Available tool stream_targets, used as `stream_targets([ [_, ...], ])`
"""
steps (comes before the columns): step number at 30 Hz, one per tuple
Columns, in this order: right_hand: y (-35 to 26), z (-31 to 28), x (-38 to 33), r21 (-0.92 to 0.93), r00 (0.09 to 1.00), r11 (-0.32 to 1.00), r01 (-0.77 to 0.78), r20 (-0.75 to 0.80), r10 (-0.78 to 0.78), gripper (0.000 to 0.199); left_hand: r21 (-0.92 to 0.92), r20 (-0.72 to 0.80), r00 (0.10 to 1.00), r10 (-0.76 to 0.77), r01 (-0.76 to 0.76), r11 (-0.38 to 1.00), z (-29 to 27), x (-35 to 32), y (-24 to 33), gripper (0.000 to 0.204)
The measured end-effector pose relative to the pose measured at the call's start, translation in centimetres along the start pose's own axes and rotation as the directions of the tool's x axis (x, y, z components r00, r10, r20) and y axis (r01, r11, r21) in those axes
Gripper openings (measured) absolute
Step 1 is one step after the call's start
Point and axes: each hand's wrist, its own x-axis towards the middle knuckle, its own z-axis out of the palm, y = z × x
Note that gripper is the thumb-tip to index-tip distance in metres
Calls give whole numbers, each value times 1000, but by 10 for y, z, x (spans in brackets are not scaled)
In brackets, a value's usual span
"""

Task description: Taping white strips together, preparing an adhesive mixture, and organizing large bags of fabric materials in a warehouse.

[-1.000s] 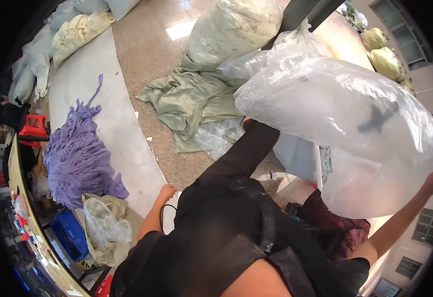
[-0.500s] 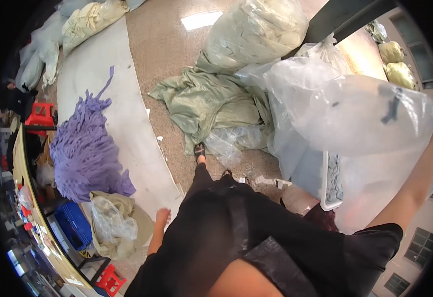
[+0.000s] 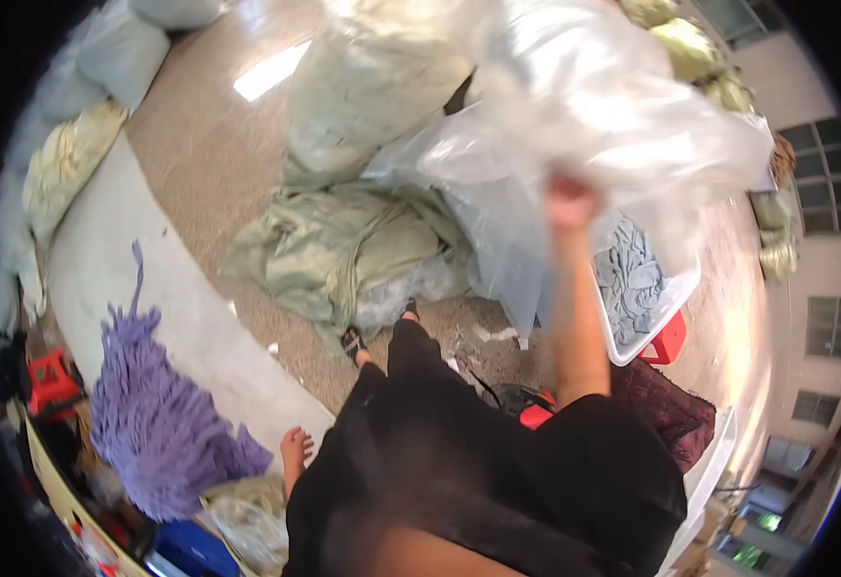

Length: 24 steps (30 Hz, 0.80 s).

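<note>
My right hand [image 3: 572, 200] is raised in front of me, blurred by motion but apparently closed on the near edge of a large clear plastic bag [image 3: 622, 106]. The bag billows out over the floor at the far right. Just beyond my forearm, grey-blue cloth [image 3: 632, 274] lies in a white plastic basket [image 3: 651, 327]. My left hand [image 3: 296, 448] hangs low at my left side, fingers apart, holding nothing. Nearest to it is a heap of purple fabric strips [image 3: 156, 413] on a pale floor sheet [image 3: 103, 226].
A green sack cloth [image 3: 358, 245] lies crumpled before my feet. Behind it stands a big stuffed bag [image 3: 372, 87]. A red stool [image 3: 668, 338] and dark red quilted cloth [image 3: 665, 409] sit at my right. A blue crate [image 3: 194, 548] is at the lower left, more sacks [image 3: 74, 159] far left.
My right hand has swung inward from the far right, and the plastic bag has shifted away from me. The basket with grey-blue cloth shows more fully. My view has turned rightward.
</note>
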Motion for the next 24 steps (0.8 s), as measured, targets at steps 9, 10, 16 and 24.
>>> stream_targets([
  [9,144,-232,3,7,606,929,-370,-756,247,16,8,72,997,24,-25,1000,40,38,85,38],
  [10,147,-241,4,40,596,934,-355,-760,259,16,8,53,996,78,-79,997,31,52,62,36],
  [16,123,-226,-16,-517,776,594,-616,-526,347,17,229,88,955,284,-296,927,87,84,61,35],
  [24,14,-189,24,213,684,851,-479,-516,515,34,167,38,993,109,-114,979,124,60,165,39],
])
